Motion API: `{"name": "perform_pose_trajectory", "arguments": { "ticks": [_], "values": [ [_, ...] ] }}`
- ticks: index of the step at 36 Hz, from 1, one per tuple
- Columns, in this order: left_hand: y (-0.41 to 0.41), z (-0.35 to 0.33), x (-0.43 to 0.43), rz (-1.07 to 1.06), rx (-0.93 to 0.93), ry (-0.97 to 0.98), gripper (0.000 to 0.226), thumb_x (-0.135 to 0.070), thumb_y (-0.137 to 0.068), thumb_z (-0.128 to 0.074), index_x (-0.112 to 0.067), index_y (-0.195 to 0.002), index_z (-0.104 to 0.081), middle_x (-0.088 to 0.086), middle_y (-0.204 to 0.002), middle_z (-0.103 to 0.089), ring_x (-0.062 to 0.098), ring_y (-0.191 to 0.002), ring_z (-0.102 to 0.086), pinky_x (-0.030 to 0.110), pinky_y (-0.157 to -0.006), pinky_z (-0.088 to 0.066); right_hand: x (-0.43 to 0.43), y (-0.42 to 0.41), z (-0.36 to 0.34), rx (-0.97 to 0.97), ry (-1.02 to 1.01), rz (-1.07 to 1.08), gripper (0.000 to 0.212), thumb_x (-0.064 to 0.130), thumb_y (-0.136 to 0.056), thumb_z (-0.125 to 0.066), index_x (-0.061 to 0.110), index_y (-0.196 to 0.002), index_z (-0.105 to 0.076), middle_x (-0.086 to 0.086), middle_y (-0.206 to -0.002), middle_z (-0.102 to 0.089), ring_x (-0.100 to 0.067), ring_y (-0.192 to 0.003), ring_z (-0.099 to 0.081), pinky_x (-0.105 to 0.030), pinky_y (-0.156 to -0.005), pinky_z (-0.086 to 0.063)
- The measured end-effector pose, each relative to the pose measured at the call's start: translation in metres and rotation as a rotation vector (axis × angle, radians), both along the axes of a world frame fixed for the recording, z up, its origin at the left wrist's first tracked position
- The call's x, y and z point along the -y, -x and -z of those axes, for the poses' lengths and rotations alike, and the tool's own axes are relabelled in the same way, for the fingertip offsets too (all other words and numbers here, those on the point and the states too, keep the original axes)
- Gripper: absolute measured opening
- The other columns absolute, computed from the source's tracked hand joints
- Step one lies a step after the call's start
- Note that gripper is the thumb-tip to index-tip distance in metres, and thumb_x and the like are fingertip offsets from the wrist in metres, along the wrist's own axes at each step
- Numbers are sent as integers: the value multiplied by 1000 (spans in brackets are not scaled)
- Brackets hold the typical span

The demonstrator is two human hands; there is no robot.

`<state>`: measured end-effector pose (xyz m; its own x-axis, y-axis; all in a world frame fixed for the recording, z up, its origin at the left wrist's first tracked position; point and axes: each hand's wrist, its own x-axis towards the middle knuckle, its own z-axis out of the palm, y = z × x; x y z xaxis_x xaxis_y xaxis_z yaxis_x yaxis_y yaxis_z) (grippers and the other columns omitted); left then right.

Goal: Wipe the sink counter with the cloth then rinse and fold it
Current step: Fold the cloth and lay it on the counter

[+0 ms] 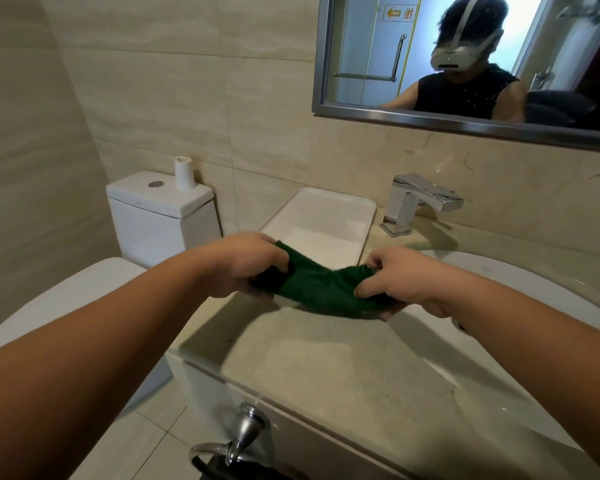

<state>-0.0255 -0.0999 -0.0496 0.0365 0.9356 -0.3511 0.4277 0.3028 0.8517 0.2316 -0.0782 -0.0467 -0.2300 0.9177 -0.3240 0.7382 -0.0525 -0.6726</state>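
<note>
A dark green cloth (317,289) is stretched between both hands just above the beige stone counter (326,368). My left hand (250,265) grips its left end with curled fingers. My right hand (399,278) pinches and grips its right end. The cloth sags a little in the middle and looks bunched or partly folded. The white sink basin (534,289) lies to the right, partly hidden by my right forearm. The chrome faucet (420,202) stands behind it at the wall.
A white rectangular tray (326,209) sits on the counter behind the cloth. A toilet (160,209) with a paper roll (184,174) on its tank stands at left. A mirror (465,64) hangs above. A chrome towel ring (236,441) juts from the counter's front.
</note>
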Motion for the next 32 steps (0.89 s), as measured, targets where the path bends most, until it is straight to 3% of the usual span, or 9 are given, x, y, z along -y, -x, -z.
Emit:
{"name": "perform_pose_trajectory", "arguments": {
  "ticks": [4,8,11,13,16,19,22,28,32],
  "values": [
    [2,-10,-37,-126,132,-98,23,-9,-99,-65,-5,-121,-59,22,-122,-64,37,-107,-70,43,-83,-65,-32,0,-6,-241,-13,153,30,8,-86,-81,2,-105,-58,-25,-110,-68,-32,-77,-69,-39,-63,-64],
    [0,-9,-80,-211,36,-206,24,-10,-98,-68,-8,-120,-59,18,-117,-65,31,-101,-71,36,-75,-65,-66,11,-3,-370,-29,262,37,11,-86,-82,4,-113,-58,-25,-112,-70,-30,-69,-71,-38,-56,-63],
    [-3,1,-106,-233,-106,-245,28,-14,-98,-68,-10,-122,-54,15,-114,-63,29,-98,-70,40,-79,-66,-84,23,5,-216,-138,237,31,20,-87,-83,3,-100,-60,-24,-100,-73,-31,-64,-71,-41,-58,-63],
    [-6,13,-116,-190,-372,-292,41,-21,-97,-68,-14,-133,-51,13,-115,-62,28,-99,-67,45,-88,-63,-90,27,11,93,-269,147,34,34,-87,-80,7,-94,-62,-16,-86,-73,-32,-70,-70,-41,-59,-54],
    [-14,31,-115,-9,-718,-464,55,-33,-97,-66,-24,-148,-48,9,-143,-52,27,-118,-60,42,-103,-53,-90,27,21,422,-473,11,39,43,-92,-69,17,-119,-59,-6,-106,-64,-26,-94,-62,-37,-72,-51],
    [-16,42,-108,264,-812,-641,43,-42,-104,-56,-32,-146,-56,1,-149,-49,24,-131,-53,40,-110,-45,-89,20,33,461,-639,-219,42,41,-98,-58,25,-137,-58,-5,-126,-59,-28,-115,-56,-42,-95,-50],
    [-17,49,-103,464,-903,-528,57,-54,-109,-38,-32,-162,-37,0,-168,-33,23,-151,-34,36,-121,-27,-85,15,46,497,-680,-439,42,45,-103,-46,30,-140,-60,-1,-129,-63,-25,-116,-57,-44,-99,-48],
    [-12,62,-99,555,-993,-475,75,-69,-103,-13,-33,-168,-2,3,-177,-1,20,-163,1,38,-131,-2,-90,4,62,508,-783,-511,51,54,-104,-36,31,-144,-59,4,-132,-65,-22,-116,-59,-44,-99,-47],
    [-15,51,-98,539,-955,-421,76,-70,-101,-13,-35,-167,-3,0,-177,1,18,-162,2,37,-130,-1,-98,3,54,435,-711,-524,52,58,-103,-40,34,-146,-57,6,-135,-61,-19,-119,-55,-41,-102,-44]
  ]
}}
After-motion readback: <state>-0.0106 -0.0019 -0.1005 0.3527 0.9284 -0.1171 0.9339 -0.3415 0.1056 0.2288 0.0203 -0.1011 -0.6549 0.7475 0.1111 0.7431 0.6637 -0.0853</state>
